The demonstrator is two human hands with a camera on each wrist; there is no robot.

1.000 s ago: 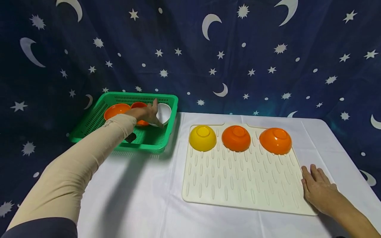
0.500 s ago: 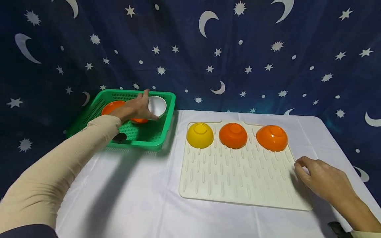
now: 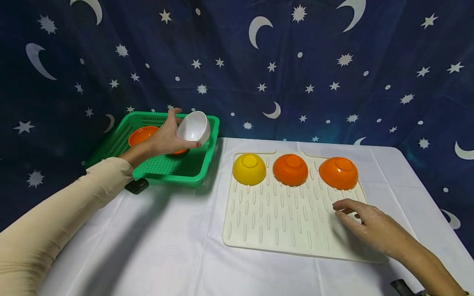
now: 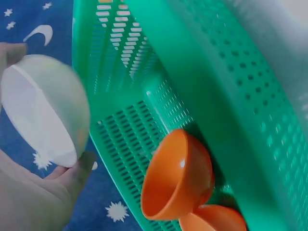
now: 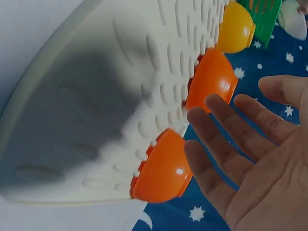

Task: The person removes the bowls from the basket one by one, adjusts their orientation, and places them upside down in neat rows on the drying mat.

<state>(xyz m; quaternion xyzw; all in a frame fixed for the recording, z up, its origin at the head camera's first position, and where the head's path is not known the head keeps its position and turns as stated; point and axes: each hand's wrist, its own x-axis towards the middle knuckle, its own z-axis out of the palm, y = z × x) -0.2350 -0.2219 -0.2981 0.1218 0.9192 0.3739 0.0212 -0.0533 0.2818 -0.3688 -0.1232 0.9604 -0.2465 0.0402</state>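
My left hand (image 3: 165, 137) grips a white bowl (image 3: 194, 126) by its rim, thumb on one side and fingers on the other. The bowl is tilted over the right part of a green basket (image 3: 185, 179). Two orange bowls (image 4: 166, 180) lie inside the basket in the left wrist view. Over the right part of a cream drying mat (image 3: 274, 230) hovers my right hand (image 3: 374, 224), fingers loosely bent and holding nothing. Upside down along the mat's far edge sit a yellow bowl (image 3: 249, 169), an orange bowl (image 3: 290, 170) and another orange bowl (image 3: 338, 173).
A white cloth (image 3: 177, 246) covers the table. Behind it hangs a dark blue curtain (image 3: 229, 49) with moons and stars. The basket stands at the table's back left, against the curtain.
My left hand has taken hold of the white bowl and raised it from the basket floor, tilting it. My right hand has lifted off the mat's right edge and moved left over it.
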